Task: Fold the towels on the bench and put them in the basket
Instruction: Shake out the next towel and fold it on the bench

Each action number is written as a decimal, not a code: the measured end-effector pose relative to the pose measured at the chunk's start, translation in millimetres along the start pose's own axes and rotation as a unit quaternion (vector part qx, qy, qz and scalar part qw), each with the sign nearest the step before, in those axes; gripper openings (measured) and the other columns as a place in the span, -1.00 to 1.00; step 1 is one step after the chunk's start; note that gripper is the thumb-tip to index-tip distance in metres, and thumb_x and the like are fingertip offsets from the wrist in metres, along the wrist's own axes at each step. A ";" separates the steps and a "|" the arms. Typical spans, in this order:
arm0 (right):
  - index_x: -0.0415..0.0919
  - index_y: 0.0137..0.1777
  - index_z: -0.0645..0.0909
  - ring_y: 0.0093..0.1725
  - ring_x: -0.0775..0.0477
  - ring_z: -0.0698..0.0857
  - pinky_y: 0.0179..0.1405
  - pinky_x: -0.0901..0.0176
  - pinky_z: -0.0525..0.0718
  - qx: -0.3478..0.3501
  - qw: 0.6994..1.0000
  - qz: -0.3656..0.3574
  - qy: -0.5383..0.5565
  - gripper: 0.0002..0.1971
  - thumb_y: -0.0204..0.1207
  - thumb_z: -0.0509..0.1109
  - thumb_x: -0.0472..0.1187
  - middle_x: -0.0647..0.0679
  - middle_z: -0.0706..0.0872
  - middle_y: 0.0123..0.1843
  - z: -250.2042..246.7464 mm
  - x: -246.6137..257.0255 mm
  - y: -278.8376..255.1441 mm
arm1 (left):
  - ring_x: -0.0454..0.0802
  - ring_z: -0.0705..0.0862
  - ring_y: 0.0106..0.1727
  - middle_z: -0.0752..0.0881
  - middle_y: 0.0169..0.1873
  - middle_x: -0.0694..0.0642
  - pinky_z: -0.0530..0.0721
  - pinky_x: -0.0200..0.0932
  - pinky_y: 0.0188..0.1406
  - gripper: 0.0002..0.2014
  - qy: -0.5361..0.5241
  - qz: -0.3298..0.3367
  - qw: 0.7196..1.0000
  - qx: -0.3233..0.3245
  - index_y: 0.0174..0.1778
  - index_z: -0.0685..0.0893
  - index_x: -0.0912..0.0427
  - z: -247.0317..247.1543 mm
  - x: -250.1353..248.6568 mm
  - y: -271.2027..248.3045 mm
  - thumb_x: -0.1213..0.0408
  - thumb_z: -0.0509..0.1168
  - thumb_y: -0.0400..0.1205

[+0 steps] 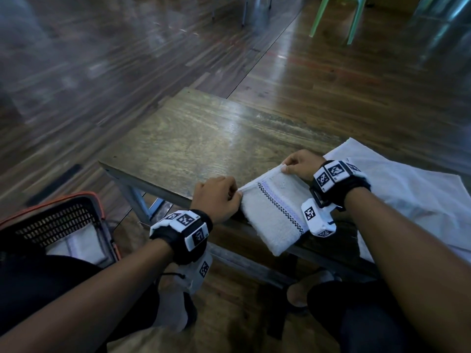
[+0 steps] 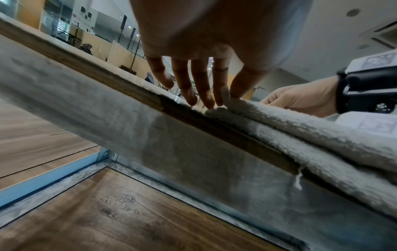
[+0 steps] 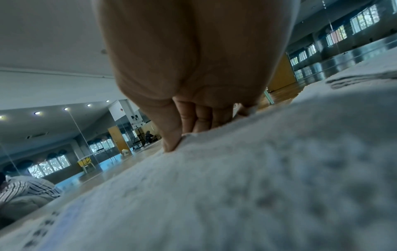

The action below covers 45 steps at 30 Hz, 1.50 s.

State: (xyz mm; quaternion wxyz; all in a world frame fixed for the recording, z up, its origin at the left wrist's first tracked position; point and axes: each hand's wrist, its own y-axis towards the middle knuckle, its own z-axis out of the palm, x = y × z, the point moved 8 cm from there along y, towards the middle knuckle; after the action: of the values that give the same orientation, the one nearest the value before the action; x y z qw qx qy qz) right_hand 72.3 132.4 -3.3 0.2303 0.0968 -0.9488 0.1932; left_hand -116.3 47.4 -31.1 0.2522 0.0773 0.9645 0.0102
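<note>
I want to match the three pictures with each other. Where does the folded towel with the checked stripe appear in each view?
Head: folded towel, lower centre, on the bench's near edge, between the left hand and the right hand.
Left wrist: right side, stacked layers hanging over the bench edge.
Right wrist: fills the lower half; the stripe is blurred at lower left.
Shared landmark: the right hand that pinches its far corner.

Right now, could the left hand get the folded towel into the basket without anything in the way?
Probably yes. The basket sits open on the floor just left of the left hand, with nothing between them. The left hand and the right hand each pinch a corner of the folded towel, so the right would have to let go first.
</note>
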 end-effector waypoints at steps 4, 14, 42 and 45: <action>-0.35 0.11 0.69 -0.17 0.03 0.57 -0.42 0.40 0.41 -0.021 0.999 -0.001 -0.029 -0.73 0.60 0.31 -0.16 -0.10 0.70 0.04 0.9 0.9 3.9 | 0.05 0.53 -0.13 0.52 -0.28 -0.05 0.41 0.00 -0.04 -0.82 0.010 -0.021 1.000 0.002 -0.21 0.44 0.02 1.4 2.2 2.2 0.01 0.18 0.62; -0.24 0.17 0.61 -0.02 -0.09 0.60 -0.36 0.26 0.42 -0.054 0.999 0.002 -0.008 -0.75 0.58 0.34 -0.13 -0.03 0.63 -0.06 -2.5 -1.3 7.0 | 0.16 0.64 0.01 0.71 -0.09 0.07 0.40 0.02 0.02 -0.80 0.021 -0.032 0.999 -0.021 0.01 0.53 0.07 -5.0 2.3 1.7 0.03 0.12 0.67; -0.32 -0.19 0.60 -0.13 -0.28 0.65 -0.34 -0.02 0.57 -0.160 0.954 -0.185 -0.175 -0.97 0.46 0.39 -0.37 -0.21 0.66 -0.11 22.0 3.8 -60.5 | 0.09 0.69 0.06 0.78 -0.01 0.05 0.65 -0.06 0.02 -0.84 0.063 0.074 0.993 0.073 -0.01 0.76 0.05 7.7 -35.1 53.2 0.23 0.31 0.56; -0.27 -0.12 0.57 -0.09 -0.24 0.62 -0.25 -0.03 0.55 -0.147 0.959 -0.171 -0.169 -0.97 0.51 0.33 -0.32 -0.17 0.67 -0.08 19.9 1.5 -57.9 | 0.07 0.68 0.05 0.78 -0.04 0.03 0.65 -0.08 -0.05 -0.87 0.053 0.058 0.995 0.060 -0.05 0.75 0.03 6.2 -30.7 53.4 0.22 0.32 0.56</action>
State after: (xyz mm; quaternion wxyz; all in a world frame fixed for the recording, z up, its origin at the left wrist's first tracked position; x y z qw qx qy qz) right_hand 78.8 71.5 -0.3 0.1075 0.2543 -0.9611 -0.0103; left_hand -79.2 95.3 -18.5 0.1947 0.1473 0.9693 -0.0288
